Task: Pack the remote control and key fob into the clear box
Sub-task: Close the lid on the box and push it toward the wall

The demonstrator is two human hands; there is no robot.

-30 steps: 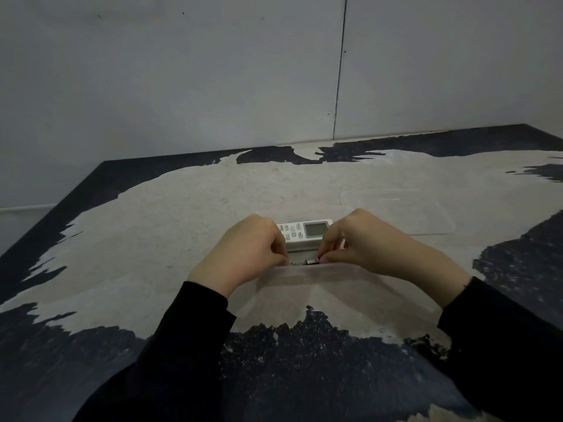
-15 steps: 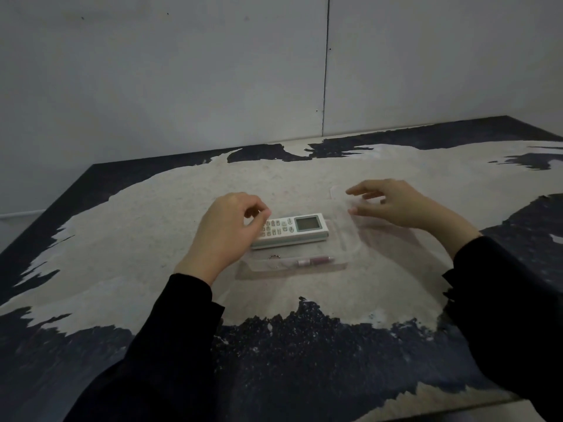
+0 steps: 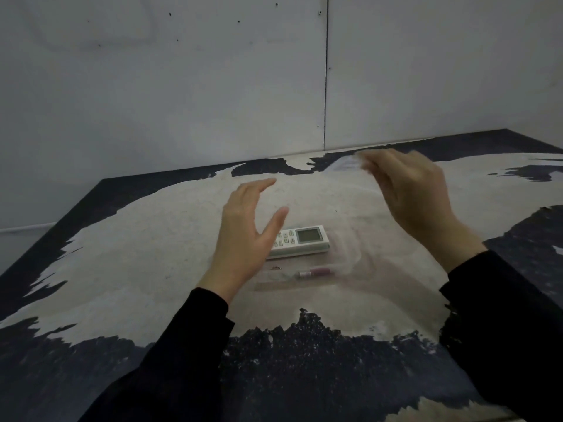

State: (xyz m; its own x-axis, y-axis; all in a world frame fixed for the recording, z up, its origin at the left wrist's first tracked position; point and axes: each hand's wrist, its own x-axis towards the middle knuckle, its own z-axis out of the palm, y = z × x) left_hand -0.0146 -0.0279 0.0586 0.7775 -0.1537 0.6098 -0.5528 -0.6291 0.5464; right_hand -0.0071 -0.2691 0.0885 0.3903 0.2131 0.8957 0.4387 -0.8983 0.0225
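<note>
we can read no writing anywhere: the remote control (image 3: 300, 241) shows a small grey screen and rows of pale buttons, but any marks on them are too small to make out.

our left hand (image 3: 246, 236) hangs above the worktop (image 3: 146, 239) with fingers spread wide and the thumb angled out, holding nothing; the thumb tip overlaps the button end of the remote in our view, and we cannot tell whether it touches it. our right hand (image 3: 411, 193) is raised higher and further back, blurred, its fingers curled loosely around a thin clear sheet, the lid (image 3: 345, 163), which we see only as a faint pale smear at the fingertips. the grip looks light, and we cannot say how firmly it pinches.

the remote lies flat inside the clear box (image 3: 350, 254), a shallow tray whose walls are barely visible against the pale patch of worktop. the key fob (image 3: 313, 272), a slim reddish piece with a thin ring at its left end, lies in the same box just in front of the remote.

black sleeves (image 3: 182, 345) cover both forearms, and the right one is cut off by the frame edge.
</note>
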